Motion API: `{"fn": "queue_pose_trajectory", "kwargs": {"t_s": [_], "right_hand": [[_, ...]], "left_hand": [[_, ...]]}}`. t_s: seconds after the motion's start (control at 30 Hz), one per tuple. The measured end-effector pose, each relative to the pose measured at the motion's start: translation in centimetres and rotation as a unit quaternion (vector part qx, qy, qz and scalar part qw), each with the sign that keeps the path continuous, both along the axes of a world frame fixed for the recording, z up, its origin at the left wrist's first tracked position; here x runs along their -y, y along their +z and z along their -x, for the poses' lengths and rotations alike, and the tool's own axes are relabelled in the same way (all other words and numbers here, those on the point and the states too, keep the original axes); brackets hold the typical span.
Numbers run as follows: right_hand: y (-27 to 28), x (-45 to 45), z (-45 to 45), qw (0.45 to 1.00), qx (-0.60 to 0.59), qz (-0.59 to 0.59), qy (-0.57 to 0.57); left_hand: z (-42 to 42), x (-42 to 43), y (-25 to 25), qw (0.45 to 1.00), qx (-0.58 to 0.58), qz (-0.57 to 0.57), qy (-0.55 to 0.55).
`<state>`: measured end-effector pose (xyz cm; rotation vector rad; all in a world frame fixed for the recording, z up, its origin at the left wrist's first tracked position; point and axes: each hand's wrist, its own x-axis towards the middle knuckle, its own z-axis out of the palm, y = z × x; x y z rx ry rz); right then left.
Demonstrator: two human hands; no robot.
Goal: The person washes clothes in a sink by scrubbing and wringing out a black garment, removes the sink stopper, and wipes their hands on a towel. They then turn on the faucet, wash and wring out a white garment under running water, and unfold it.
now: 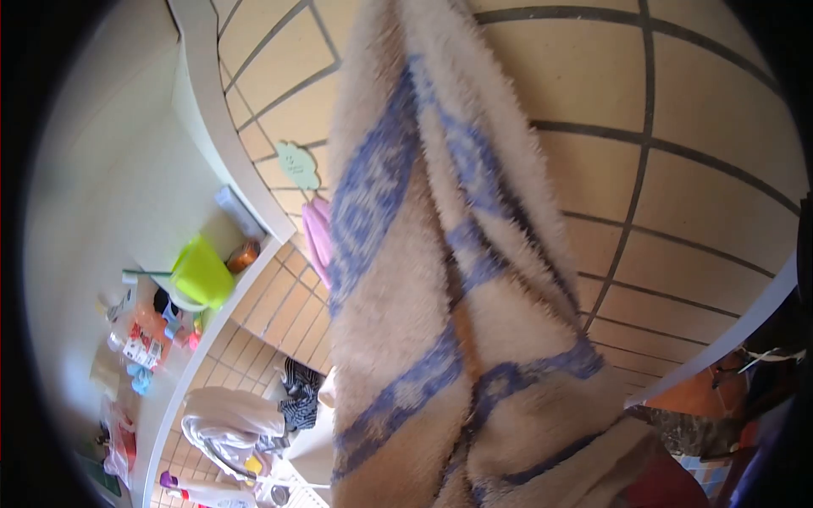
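Tan wall tiles (pixel 584 76) are partly covered by a hanging blue-and-white towel (pixel 389 296); a green cup (pixel 203 271) is set near a shelf corner (pixel 280 234). How either hand is held cannot be told.

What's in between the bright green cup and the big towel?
In the head view: a small brown thing, the shelf's pale edge, some wall tiles, then something pink beside the towel.

I get soft, moderate light | towel (pixel 385 279) shaded, slightly soft | wall tiles (pixel 584 80) bowed by fisheye | my view's edges black
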<state>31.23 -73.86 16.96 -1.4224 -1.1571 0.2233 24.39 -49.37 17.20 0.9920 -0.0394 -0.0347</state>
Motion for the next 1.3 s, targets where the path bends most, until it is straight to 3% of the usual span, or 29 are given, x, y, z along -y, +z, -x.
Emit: {"fn": "queue_pose_trajectory", "kwargs": {"t_s": [0.17,0.3,0.4,0.43,0.53,0.6,0.67,0.73,0.77,0.87,0.93,0.97,1.1,1.17,1.2,1.27,1.3], "right_hand": [[2.5,-0.2,0.1,0.980,0.184,0.043,-0.056],[6.3,0.9,0.3,0.870,0.432,0.118,-0.205],[11.1,0.6,0.3,0.848,0.429,-0.036,-0.309],[12.9,-0.4,-0.4,0.821,0.451,-0.102,-0.334],[18.0,-5.3,-4.5,0.680,0.552,-0.271,-0.400],[20.2,-9.0,-6.3,0.582,0.592,-0.336,-0.445],[20.9,-11.2,-5.8,0.549,0.569,-0.351,-0.502],[20.5,-12.1,-4.8,0.581,0.564,-0.353,-0.469],[20.3,-12.3,-4.6,0.609,0.560,-0.350,-0.440],[19.2,-13.3,-4.7,0.623,0.548,-0.364,-0.423],[19.2,-13.6,-4.5,0.616,0.554,-0.367,-0.423],[19.2,-13.6,-4.5,0.608,0.561,-0.369,-0.423],[20.7,-13.4,-3.8,0.634,0.551,-0.397,-0.369],[21.9,-12.6,-2.3,0.690,0.463,-0.432,-0.351],[22.8,-12.1,-1.8,0.687,0.466,-0.435,-0.349],[24.3,-11.3,-0.8,0.795,0.339,-0.484,-0.140],[24.2,-11.5,-0.5,0.794,0.338,-0.485,-0.138]], "left_hand": [[-0.5,-0.4,0.0,0.999,0.031,0.006,0.011],[-1.0,-0.1,-1.4,0.994,0.112,0.011,0.018],[-2.5,2.7,0.2,0.996,0.079,0.025,0.025],[-2.4,2.1,-1.1,0.992,0.116,0.008,-0.055],[0.0,4.7,0.4,0.972,0.192,-0.042,-0.125],[-0.1,5.7,-2.3,0.930,0.275,-0.245,-0.005],[-0.4,8.2,1.2,0.900,0.324,-0.275,0.098],[-2.3,8.6,0.8,0.906,0.338,-0.164,0.198],[-2.0,8.3,0.7,0.904,0.340,-0.164,0.199],[-0.9,7.0,1.7,0.951,0.270,-0.088,0.119],[-0.9,5.6,2.3,0.914,0.321,-0.228,0.096],[-1.6,5.9,1.8,0.948,0.285,-0.123,0.077],[-2.7,5.5,2.5,0.981,0.194,-0.006,0.018],[-3.4,4.9,0.8,0.989,0.123,0.065,-0.043],[-2.7,5.1,0.5,0.987,0.083,0.105,-0.084],[-1.9,5.9,0.5,0.958,0.100,0.159,-0.218],[-1.9,6.0,0.4,0.961,0.106,0.137,-0.216]]}}
